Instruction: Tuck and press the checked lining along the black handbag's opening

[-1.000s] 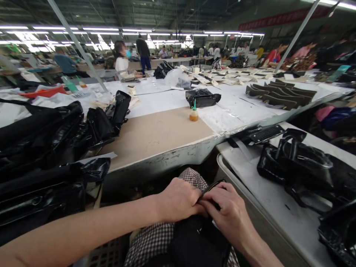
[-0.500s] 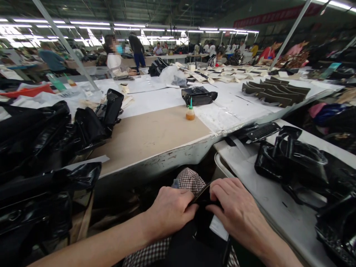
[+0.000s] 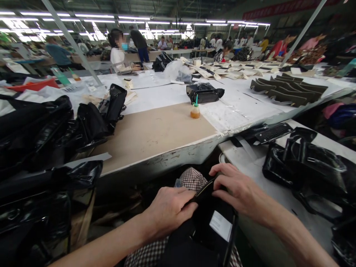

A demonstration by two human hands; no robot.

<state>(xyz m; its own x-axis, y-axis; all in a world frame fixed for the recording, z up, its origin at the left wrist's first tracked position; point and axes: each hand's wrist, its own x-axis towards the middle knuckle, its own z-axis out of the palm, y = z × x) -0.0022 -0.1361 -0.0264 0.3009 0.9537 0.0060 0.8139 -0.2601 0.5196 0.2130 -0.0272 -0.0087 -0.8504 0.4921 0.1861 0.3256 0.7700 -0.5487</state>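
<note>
A black bag (image 3: 205,237) lies across my lap over checked cloth (image 3: 191,178), its mouth spread so that a white label (image 3: 221,225) shows inside. My left hand (image 3: 174,207) pinches the bag's edge between thumb and fingers at the left of the opening. On the right, my right hand (image 3: 236,189) curls its fingers over the same rim, where a thin zipper-like line runs between both hands. The lower part of the bag runs out of view.
A glue bottle (image 3: 195,110) with a green nozzle stands on the brown board (image 3: 155,129). Behind it lies a black bag (image 3: 204,92). Shiny black bags pile up left (image 3: 33,141) and right (image 3: 308,167). Dark curved panels (image 3: 289,89) stand farther right. A person (image 3: 119,53) sits across the table.
My right hand has moved up and right along the rim, and its fingers have lifted. The bag's mouth gapes wider, showing more of the label. The view has shifted slightly left.
</note>
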